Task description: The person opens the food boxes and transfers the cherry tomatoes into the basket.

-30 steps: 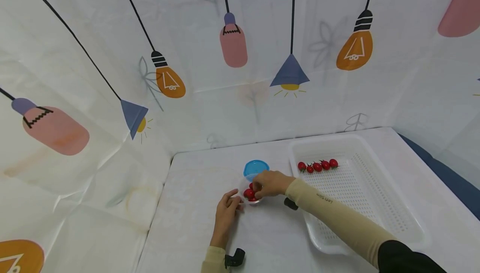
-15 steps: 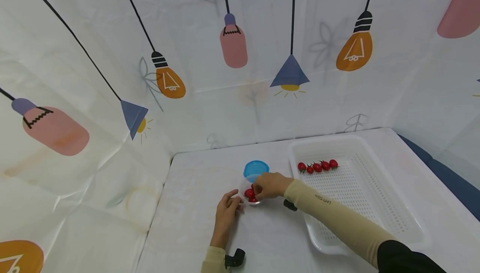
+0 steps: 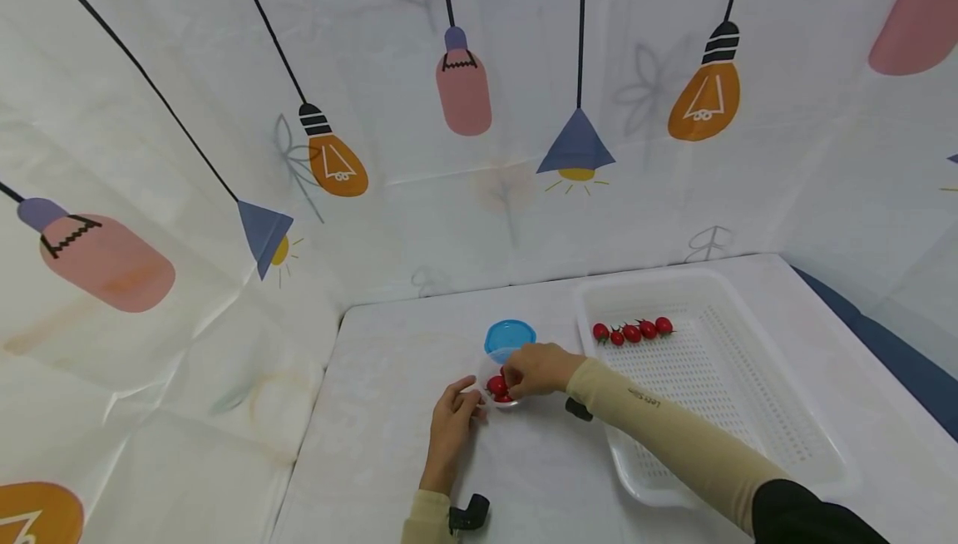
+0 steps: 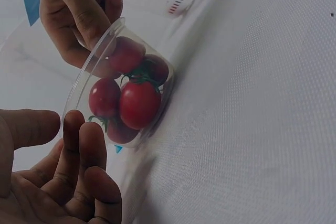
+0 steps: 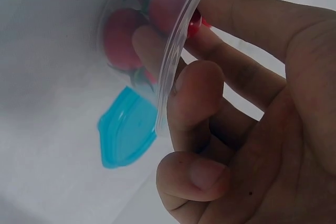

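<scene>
Right hand (image 3: 540, 367) dips into clear round plastic cup (image 4: 84, 85) of glossy red tomatoes (image 4: 139, 103); cannot tell whether it pinches one. Left hand (image 3: 452, 423), slack-fingered, apparently empty, is nearer the outer wall.

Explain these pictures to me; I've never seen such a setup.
There is no machine, just a person's left hand and right hand. The wide views come from a camera on the head, the close ones from wrist cameras. On the white table sit a clear cup of small red tomatoes, a blue lid beyond it and a white tray with five more tomatoes. The left hand is at the cup's side; the right hand is partly inside, but whether it grips a tomato is unclear.
</scene>
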